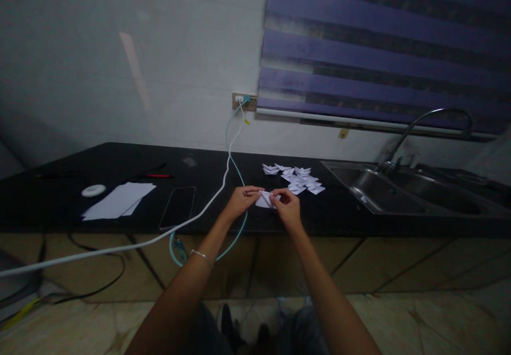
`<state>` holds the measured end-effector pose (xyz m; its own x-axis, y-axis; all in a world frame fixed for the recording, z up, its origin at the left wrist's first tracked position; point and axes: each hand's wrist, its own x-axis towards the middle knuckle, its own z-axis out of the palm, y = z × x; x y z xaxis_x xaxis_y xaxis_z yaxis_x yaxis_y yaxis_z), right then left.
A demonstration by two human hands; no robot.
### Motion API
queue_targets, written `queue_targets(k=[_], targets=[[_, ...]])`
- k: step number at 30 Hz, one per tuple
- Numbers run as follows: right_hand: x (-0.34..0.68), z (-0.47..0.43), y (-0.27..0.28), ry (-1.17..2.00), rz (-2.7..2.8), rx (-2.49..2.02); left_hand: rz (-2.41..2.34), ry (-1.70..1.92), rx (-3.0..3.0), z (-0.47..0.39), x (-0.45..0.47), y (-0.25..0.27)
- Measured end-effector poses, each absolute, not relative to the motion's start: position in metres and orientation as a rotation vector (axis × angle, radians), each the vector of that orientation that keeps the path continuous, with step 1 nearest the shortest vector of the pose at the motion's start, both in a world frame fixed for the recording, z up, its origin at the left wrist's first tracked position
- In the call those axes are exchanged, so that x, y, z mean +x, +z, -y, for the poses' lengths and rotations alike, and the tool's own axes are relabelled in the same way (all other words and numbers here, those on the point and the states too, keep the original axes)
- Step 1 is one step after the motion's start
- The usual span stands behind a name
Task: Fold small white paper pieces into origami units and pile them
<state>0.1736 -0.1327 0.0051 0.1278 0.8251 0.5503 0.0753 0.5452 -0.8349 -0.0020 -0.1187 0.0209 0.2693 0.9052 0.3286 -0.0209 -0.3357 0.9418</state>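
Note:
Between my two hands is a small piece of white folded paper (264, 200), held over the front part of the black counter. My left hand (240, 200) pinches its left upper edge. On the other side, the thumb and fingers of my right hand (288, 206) grip its right edge. A crease or flap runs slantwise across the paper; its finer folds are too small to make out. Just beyond my right hand lies a cluster of several folded paper boats (298, 178).
Left on the counter (223, 227) are a stack of white paper sheets (120, 200), a phone (178, 207), a white round object (93, 190) and a red pen-like item (158, 175). A white cable (207, 206) crosses from the wall socket (244, 101). A double sink (375, 190) with a tap is right.

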Motion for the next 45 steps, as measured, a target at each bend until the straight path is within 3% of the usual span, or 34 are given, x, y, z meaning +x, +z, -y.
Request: queue_targets(k=[18, 32, 45], targets=[[0.171, 0.139, 0.013, 0.714, 1.384, -0.824, -0.815, 1.276, 1.614, 0.112, -0.002, 0.015], [0.169, 0.145, 0.016, 0.409, 1.485, -0.850, -0.723, 1.084, 1.302, 0.116, -0.006, 0.023], [0.167, 0.150, 0.020, 0.453, 1.507, -0.883, -0.596, 1.019, 1.296, 0.111, -0.010, 0.018]])
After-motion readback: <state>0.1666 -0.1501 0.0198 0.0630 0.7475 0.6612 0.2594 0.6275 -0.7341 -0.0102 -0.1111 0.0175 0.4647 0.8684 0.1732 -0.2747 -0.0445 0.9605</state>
